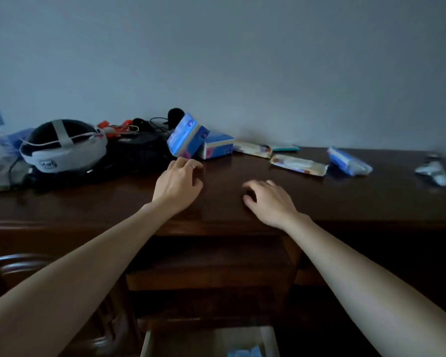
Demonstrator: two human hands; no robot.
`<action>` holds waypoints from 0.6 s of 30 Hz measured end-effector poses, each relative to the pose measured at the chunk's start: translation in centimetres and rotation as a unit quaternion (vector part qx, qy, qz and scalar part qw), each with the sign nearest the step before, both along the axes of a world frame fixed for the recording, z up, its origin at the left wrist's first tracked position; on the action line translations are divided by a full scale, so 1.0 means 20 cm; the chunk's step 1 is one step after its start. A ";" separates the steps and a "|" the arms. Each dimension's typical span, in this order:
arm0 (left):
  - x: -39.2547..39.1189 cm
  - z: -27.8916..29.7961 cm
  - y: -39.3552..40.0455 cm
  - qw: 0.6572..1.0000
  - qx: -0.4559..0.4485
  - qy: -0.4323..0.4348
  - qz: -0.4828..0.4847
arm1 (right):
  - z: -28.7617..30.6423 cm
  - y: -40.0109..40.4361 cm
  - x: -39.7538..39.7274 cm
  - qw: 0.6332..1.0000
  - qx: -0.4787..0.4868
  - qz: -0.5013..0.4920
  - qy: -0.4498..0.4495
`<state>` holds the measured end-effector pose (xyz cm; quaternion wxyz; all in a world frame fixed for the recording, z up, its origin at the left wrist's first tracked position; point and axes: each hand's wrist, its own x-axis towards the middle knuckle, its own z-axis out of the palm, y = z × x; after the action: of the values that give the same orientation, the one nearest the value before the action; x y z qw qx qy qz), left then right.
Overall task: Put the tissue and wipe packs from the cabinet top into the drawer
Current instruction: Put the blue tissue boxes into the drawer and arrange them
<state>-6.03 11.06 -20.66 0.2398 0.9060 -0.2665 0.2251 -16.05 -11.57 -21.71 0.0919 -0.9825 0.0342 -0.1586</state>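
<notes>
Both bare forearms reach over the dark polished wooden cabinet top [242,202]. The left hand [178,182], a thin ring on one finger, hovers with its fingers loosely curled and empty, fingertips just short of a blue tissue pack [187,136] that stands tilted against a second blue tissue pack [218,146] lying beside it near the wall. The right hand [268,200] is palm down over the wood, fingers bent and slightly spread, gripping nothing. Farther right lie two flat pale wipe packs with orange print [298,164], one behind the other, with a thin teal-edged pack [285,148] behind them, then a crumpled blue plastic tissue pack [349,161], and well apart at the far right a small silvery wrapper [433,171]. To the left sits a white and black headset with a grey strap [62,145] amid black cables. Below the cabinet edge a pale-lined drawer [150,341] stands open, with something blue [243,353] in it at the frame's lower edge.
</notes>
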 end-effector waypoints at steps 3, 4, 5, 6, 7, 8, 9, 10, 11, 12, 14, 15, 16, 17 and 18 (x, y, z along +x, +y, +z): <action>0.27 0.05 -0.07 0.998 -0.040 0.017 0.038 | 0.02 -0.06 0.20 0.997 -0.082 -0.005 0.000; 0.36 0.08 -0.10 0.997 -0.054 0.021 0.046 | 0.04 -0.07 0.27 0.993 -0.115 -0.006 0.017; 0.46 0.10 -0.12 0.996 -0.064 0.025 0.050 | 0.06 -0.07 0.35 0.990 -0.137 -0.009 0.041; 0.55 0.13 -0.15 0.995 -0.076 0.032 0.051 | 0.09 -0.07 0.43 0.988 -0.142 -0.017 0.058; 0.65 0.15 -0.17 0.994 -0.092 0.044 0.048 | 0.11 -0.07 0.53 0.989 -0.130 -0.027 0.058; 0.74 0.17 -0.19 0.992 -0.107 0.056 0.043 | 0.14 -0.07 0.63 0.994 -0.098 -0.038 0.037; 0.83 0.18 -0.21 0.991 -0.111 0.065 0.037 | 0.17 -0.06 0.74 0.998 -0.053 -0.045 -0.003; 0.93 0.18 -0.22 0.991 -0.104 0.075 0.029 | 0.20 -0.05 0.86 0.998 -0.005 -0.052 -0.039; 1.01 0.18 -0.24 0.992 -0.093 0.090 0.016 | 0.23 -0.04 0.98 0.997 0.029 -0.052 -0.054; 1.09 0.18 -0.25 0.990 -0.087 0.109 -0.002 | 0.26 -0.03 1.10 0.997 0.042 -0.046 -0.040; 1.22 0.14 -0.28 0.984 -0.102 0.143 -0.020 | 0.27 -0.03 1.31 0.998 0.043 -0.049 0.021; 1.25 0.10 -0.28 0.982 -0.113 0.150 -0.015 | 0.25 -0.03 1.40 0.996 0.036 -0.062 0.049; 1.29 0.06 -0.28 0.981 -0.123 0.148 -0.005 | 0.22 -0.03 1.48 0.994 0.027 -0.079 0.071; 1.30 0.02 -0.29 0.982 -0.129 0.139 0.005 | 0.18 -0.04 1.54 0.991 0.017 -0.096 0.088; 1.31 0.00 -0.29 0.984 -0.128 0.125 0.014 | 0.14 -0.04 1.57 0.990 0.004 -0.106 0.095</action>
<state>20.12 5.20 -20.76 0.3825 0.8922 -0.1909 0.1456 15.40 -12.37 -19.01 0.0748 -0.9834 0.1477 -0.0737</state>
